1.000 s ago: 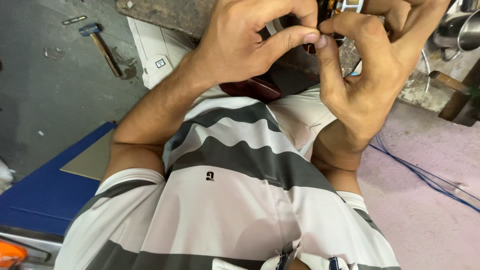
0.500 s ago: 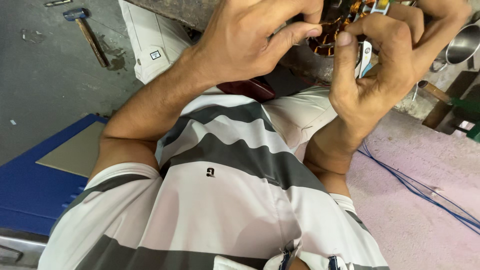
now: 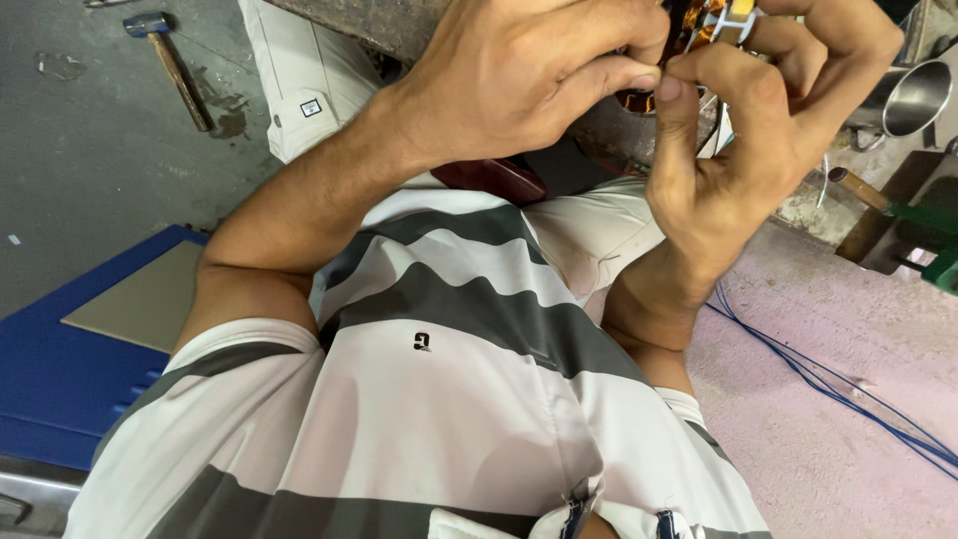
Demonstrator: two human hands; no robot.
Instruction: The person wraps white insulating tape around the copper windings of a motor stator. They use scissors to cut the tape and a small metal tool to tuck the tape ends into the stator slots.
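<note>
both hands pinched on a small coil

striped shirt (image 3: 449,399) nearest. above it, the left hand (image 3: 519,80) and right hand (image 3: 758,140) each close their grip on a small copper-wound part (image 3: 689,30) held at the top edge. progress cannot be told. beyond lie a hammer (image 3: 165,50), blue wires (image 3: 828,374) and a metal cup (image 3: 913,95).

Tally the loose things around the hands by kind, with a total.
Hammer with wooden handle: 1
Shiny metal cup: 1
Blue wire bundle on the floor: 1
Orange coil piece held in both hands: 1
Total: 4
</note>
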